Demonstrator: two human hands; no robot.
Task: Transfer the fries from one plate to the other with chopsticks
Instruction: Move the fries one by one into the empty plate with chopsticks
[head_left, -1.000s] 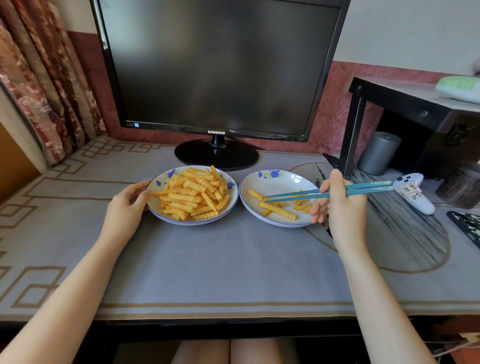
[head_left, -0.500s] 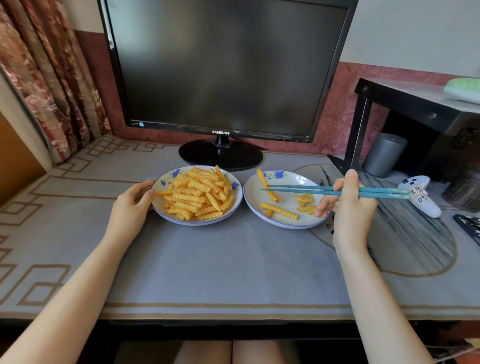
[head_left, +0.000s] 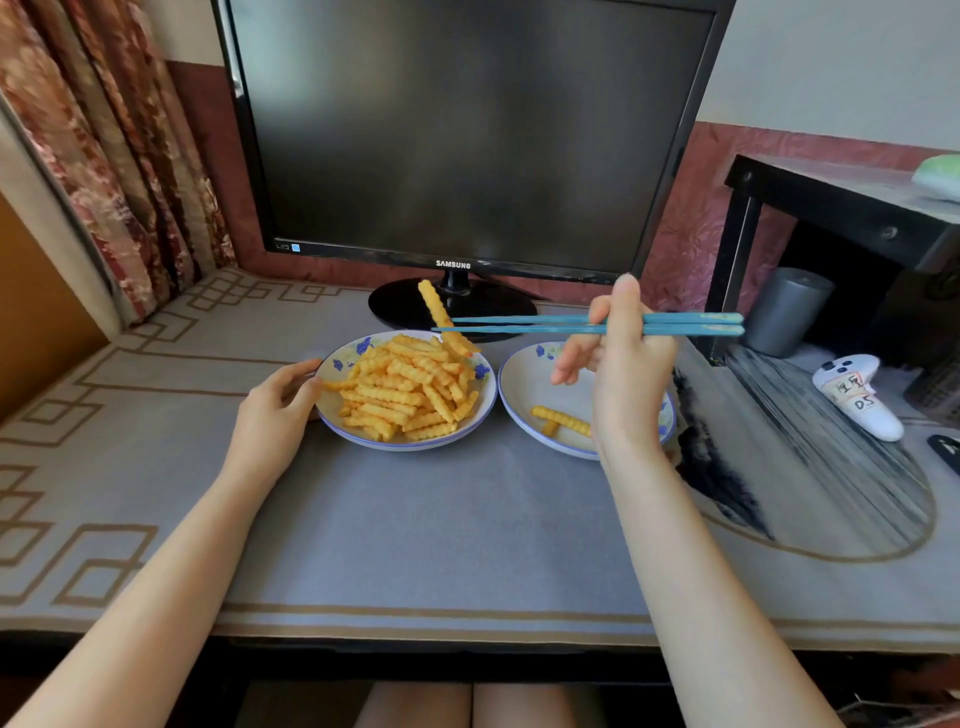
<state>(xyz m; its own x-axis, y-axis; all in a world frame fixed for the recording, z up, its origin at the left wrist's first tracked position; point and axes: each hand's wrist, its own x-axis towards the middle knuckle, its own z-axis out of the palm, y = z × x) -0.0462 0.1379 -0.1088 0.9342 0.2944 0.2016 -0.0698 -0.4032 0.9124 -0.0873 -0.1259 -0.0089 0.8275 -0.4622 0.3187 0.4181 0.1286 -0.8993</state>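
Two white plates with blue flowers sit side by side. The left plate (head_left: 332, 371) carries a heap of crinkle fries (head_left: 408, 392). The right plate (head_left: 524, 382) shows two fries (head_left: 561, 420); the rest is hidden behind my right hand. My right hand (head_left: 626, 379) grips teal chopsticks (head_left: 545, 325), which point left. Their tips pinch one fry (head_left: 435, 306) held tilted in the air above the left plate's far edge. My left hand (head_left: 275, 410) rests at the left plate's near-left rim, fingers curled against it.
A black Samsung monitor (head_left: 457, 130) on a round stand stands just behind the plates. A black shelf (head_left: 831, 197), a grey cylinder (head_left: 787, 309) and a white controller (head_left: 852, 392) are at the right. A curtain (head_left: 104, 156) hangs at the left.
My right hand rose and carried the chopsticks left, from over the right plate to above the left plate, with a fry pinched in the tips. My left hand stayed at the left plate.
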